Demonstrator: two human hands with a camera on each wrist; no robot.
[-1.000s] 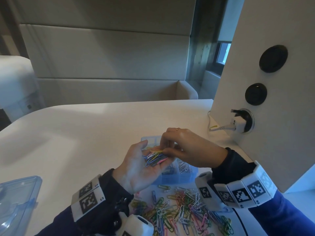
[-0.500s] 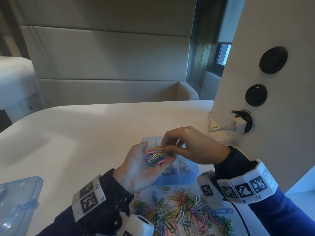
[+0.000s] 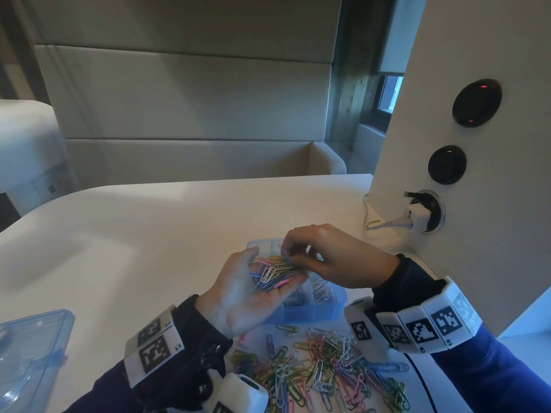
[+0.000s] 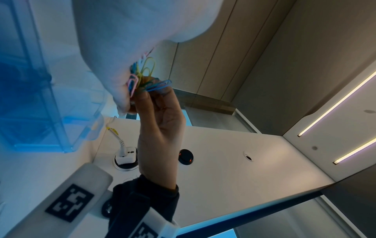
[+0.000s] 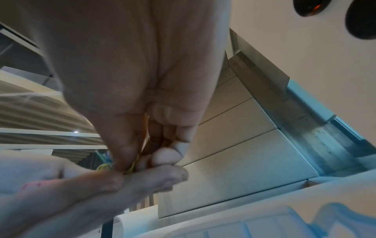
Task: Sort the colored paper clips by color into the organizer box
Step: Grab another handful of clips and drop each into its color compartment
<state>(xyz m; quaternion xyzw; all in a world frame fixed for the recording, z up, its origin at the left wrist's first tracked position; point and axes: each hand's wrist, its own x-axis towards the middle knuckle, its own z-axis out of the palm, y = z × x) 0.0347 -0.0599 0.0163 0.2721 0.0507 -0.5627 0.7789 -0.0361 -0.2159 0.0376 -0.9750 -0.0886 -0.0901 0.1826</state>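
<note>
The far and left parts of the desk [image 3: 155, 234] lie bare, so a hand can pass there freely. Close to the person the way is crowded: a loose heap of paper clips [image 3: 322, 365] covers the near desk, and the blue organizer box [image 3: 310, 311] stands just behind it. Both hands hang right above the box, the left hand [image 3: 247, 293] palm up with a bundle of clips [image 3: 272, 274] and the right hand [image 3: 331, 257] touching that bundle, so the box's open top is largely covered. On the right a white panel [image 3: 492, 263] with a plug [image 3: 417, 217] and cable walls off that side. A clear lid [image 3: 26, 353] sits at the near left edge.
</note>
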